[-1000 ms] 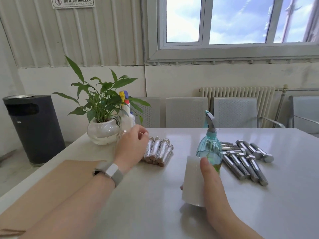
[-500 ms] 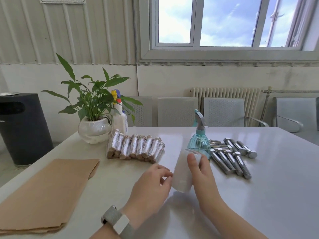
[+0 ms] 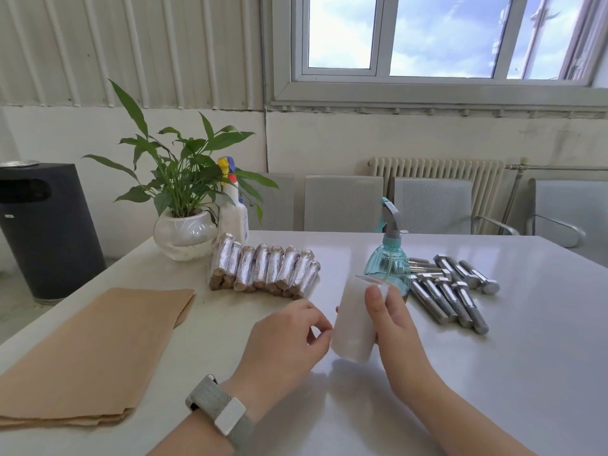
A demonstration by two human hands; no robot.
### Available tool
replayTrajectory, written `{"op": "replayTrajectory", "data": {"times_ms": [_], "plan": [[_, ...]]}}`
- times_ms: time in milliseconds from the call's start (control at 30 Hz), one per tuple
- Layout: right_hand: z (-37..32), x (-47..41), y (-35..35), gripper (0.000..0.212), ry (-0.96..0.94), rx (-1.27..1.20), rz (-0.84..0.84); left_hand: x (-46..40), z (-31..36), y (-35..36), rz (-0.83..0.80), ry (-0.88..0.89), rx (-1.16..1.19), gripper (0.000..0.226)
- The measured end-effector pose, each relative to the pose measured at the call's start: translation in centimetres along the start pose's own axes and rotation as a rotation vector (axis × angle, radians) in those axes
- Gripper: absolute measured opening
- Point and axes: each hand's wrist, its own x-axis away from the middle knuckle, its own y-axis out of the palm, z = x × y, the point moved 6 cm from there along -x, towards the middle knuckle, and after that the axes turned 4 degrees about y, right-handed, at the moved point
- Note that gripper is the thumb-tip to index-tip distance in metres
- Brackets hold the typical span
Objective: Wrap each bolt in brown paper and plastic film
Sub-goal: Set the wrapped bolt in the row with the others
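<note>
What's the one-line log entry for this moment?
right hand: holds film roll | left hand: fingers at roll edge | bare bolts: right | wrapped bolts: left

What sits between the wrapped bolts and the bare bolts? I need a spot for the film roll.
In the head view, the blue spray bottle stands between the wrapped bolts and the bare bolts.

Glossy white table (image 3: pixel 493 373). Bare bolts (image 3: pixel 457 296): bright metal, threaded shanks. Wrapped bolts (image 3: pixel 263 271): shiny crinkled film over brown paper. Matt brown paper sheets (image 3: pixel 88 353). Translucent plastic film roll (image 3: pixel 353 320). Woven cloth watch strap (image 3: pixel 205 394).
</note>
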Motion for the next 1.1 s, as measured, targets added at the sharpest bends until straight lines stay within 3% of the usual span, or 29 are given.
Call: {"op": "replayTrajectory", "data": {"times_ms": [233, 667, 867, 1100], "plan": [[-0.4, 0.3, 0.6, 0.034, -0.05, 0.069, -0.094, -0.1, 0.0, -0.2, -0.111, 0.013, 0.079, 0.011], [-1.0, 0.5, 0.4, 0.046, -0.045, 0.034, -0.031, 0.1, -0.3, -0.1, -0.014, -0.009, 0.107, 0.007], [-0.6, 0.4, -0.1, 0.066, 0.034, -0.023, 0.029, 0.0, -1.1, 0.7, -0.083, -0.176, 0.501, 0.007], [0.5, 0.2, 0.0, 0.066, 0.17, -0.156, 0.051, 0.1, -1.2, 2.1, -0.049, -0.343, 0.882, 0.009]]}}
